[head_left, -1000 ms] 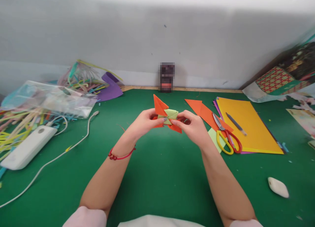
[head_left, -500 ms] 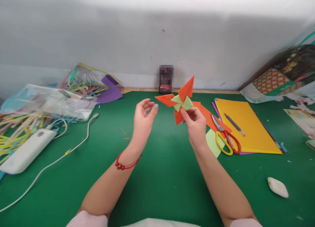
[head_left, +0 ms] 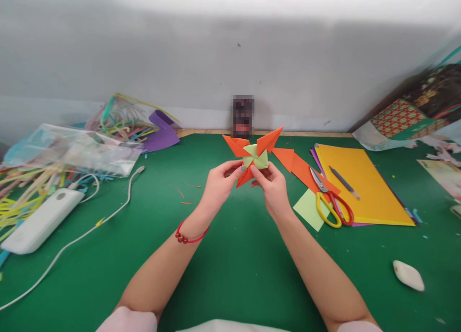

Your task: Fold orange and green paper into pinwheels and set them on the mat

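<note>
A folded paper star (head_left: pixel 254 154), orange points around a light green centre, is held up above the green mat (head_left: pixel 223 255) in the middle of the view. My left hand (head_left: pixel 221 183) pinches its lower left point with thumb and fingers. My right hand (head_left: pixel 270 183) grips its lower right side, fingers closed on the paper. A red bead bracelet (head_left: pixel 189 236) sits on my left wrist.
Right of my hands lie orange paper pieces (head_left: pixel 295 164), a light green square (head_left: pixel 309 208), yellow-and-red scissors (head_left: pixel 331 202), a yellow sheet stack (head_left: pixel 363 183) with a pencil (head_left: pixel 344 182), and a white eraser (head_left: pixel 408 275). Left: a white power bank (head_left: pixel 39 221) with cable, a plastic bag and paper strips (head_left: pixel 72 149).
My left hand, which had let go half a second ago, has come back and taken hold of the star. The star has moved left and slightly down, back to the centre.
</note>
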`<state>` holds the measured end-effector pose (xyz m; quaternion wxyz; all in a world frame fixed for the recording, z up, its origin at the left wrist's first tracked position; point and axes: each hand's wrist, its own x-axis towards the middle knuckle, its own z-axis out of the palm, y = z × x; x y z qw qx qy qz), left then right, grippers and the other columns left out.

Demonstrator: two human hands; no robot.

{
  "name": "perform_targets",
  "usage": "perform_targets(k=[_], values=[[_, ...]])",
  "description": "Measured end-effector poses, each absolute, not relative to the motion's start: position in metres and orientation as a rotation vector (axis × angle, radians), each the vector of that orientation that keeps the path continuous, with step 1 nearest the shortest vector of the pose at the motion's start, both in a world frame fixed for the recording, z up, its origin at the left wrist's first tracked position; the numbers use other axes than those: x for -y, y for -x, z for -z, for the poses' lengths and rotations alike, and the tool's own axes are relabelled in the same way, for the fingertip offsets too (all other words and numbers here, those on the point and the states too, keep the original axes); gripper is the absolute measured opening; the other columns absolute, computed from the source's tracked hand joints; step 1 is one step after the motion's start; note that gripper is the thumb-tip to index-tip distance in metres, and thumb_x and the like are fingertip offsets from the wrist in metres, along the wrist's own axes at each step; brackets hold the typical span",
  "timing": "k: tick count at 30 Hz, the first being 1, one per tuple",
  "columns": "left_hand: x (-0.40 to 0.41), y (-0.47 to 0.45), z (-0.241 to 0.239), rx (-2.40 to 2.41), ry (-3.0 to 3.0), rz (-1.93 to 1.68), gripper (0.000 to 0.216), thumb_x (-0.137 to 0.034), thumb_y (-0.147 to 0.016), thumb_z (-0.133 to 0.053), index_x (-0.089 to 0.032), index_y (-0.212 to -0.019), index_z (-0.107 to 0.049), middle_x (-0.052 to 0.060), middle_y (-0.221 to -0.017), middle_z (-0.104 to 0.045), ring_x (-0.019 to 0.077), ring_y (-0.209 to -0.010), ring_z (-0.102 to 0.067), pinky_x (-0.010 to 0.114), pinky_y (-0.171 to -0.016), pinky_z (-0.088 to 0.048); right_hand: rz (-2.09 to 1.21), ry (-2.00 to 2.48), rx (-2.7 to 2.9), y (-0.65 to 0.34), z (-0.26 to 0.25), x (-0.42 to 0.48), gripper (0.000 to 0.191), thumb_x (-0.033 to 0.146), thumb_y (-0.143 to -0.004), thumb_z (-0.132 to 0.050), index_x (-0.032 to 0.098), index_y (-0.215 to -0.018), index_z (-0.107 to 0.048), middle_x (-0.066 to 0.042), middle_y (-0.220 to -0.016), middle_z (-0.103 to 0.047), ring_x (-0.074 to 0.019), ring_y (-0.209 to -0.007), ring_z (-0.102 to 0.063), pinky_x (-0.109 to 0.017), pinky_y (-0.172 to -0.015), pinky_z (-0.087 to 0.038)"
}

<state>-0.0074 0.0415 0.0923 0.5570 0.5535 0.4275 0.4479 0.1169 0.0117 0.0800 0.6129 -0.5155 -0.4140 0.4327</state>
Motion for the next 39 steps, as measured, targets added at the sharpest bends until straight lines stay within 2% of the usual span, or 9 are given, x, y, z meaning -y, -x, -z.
perform_targets(k=[8,12,24,35,39], values=[[-0.041,0.008,-0.089,-1.070,-1.490,-1.077,0.025,-0.035,-0.080,-0.056,-0.017,-0.093,-0.068,0.006,-0.098,-0.070,0.0179,-0.090,-0.062,0.030,-0.083,-0.046,-1.054,1.155,0.935,-0.120,-0.080,-0.014,0.032,0.045,-0.062,-0.073,0.020,-0.076,-0.060,-0.003,-0.082,-0.064,-0.0151,-0.073,-0.056,-0.024,-0.050,-0.047],[-0.041,0.009,-0.090,-1.116,-1.599,-1.042,0.027,-0.037,-0.084,-0.051,-0.017,-0.085,-0.069,0.004,-0.087,-0.069,0.0165,-0.082,-0.060,0.028,-0.077,-0.046,-1.058,1.183,0.970,-0.120,-0.082,-0.014,0.033,0.048,-0.060,-0.073,0.020,-0.074,-0.059,-0.002,-0.080,-0.062,-0.0160,-0.073,-0.057,-0.026,-0.051,-0.048],[-0.047,0.009,-0.085,-1.092,-1.576,-1.130,0.020,-0.031,-0.077,-0.061,-0.017,-0.087,-0.070,0.005,-0.089,-0.071,0.0174,-0.081,-0.065,0.029,-0.076,-0.050,-1.113,1.130,0.948,-0.127,-0.081,-0.017,0.026,0.043,-0.065,-0.072,0.021,-0.076,-0.065,-0.002,-0.081,-0.066,-0.0154,-0.075,-0.058,-0.025,-0.054,-0.049],[-0.044,0.004,-0.083,-1.110,-1.505,-1.104,0.018,-0.029,-0.077,-0.058,-0.015,-0.081,-0.068,0.005,-0.085,-0.072,0.0182,-0.079,-0.066,0.030,-0.075,-0.052,-1.179,1.114,0.893,-0.130,-0.082,-0.018,0.032,0.042,-0.058,-0.078,0.020,-0.072,-0.059,0.000,-0.077,-0.065,-0.0136,-0.071,-0.059,-0.024,-0.054,-0.048],[-0.043,0.001,-0.081,-1.056,-1.471,-1.097,0.019,-0.032,-0.077,-0.058,-0.015,-0.085,-0.066,0.006,-0.089,-0.072,0.0182,-0.082,-0.066,0.031,-0.077,-0.052,-1.198,1.088,0.879,-0.132,-0.082,-0.018,0.031,0.041,-0.060,-0.077,0.020,-0.071,-0.057,0.001,-0.076,-0.064,-0.0129,-0.070,-0.058,-0.024,-0.055,-0.048]])
